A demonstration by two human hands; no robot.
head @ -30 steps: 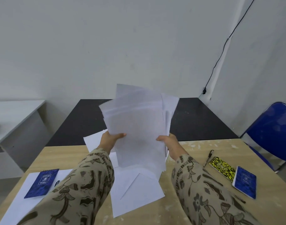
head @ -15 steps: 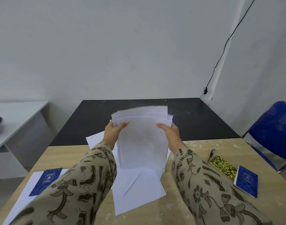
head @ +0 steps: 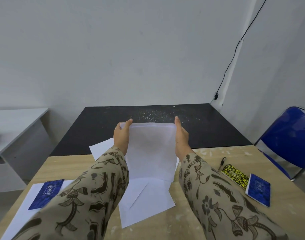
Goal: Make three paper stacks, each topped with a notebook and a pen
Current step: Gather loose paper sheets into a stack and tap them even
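— White paper is squared up now: the sheaf (head: 151, 153) that fanned out a second ago sits flush between your hands. Your left hand (head: 121, 135) grips one long edge and your right hand (head: 182, 135) the other, above the wooden worktop (head: 70, 167).
— So you hold a tidy bundle, ready, I judge, to go down as a stack. Loose sheets (head: 146, 201) lie just beneath it.
— At your left a blue notebook (head: 46, 194) already rests on paper; I see no pen there. At your right a yellow notebook (head: 234, 175), a second blue notebook (head: 258, 191) and a pen (head: 221, 164) wait on bare wood.
— Beyond your worktop a black table (head: 148, 115) meets the grey wall. A blue chair (head: 290, 135) stands to the right, and a cable (head: 234, 54) runs down the corner.
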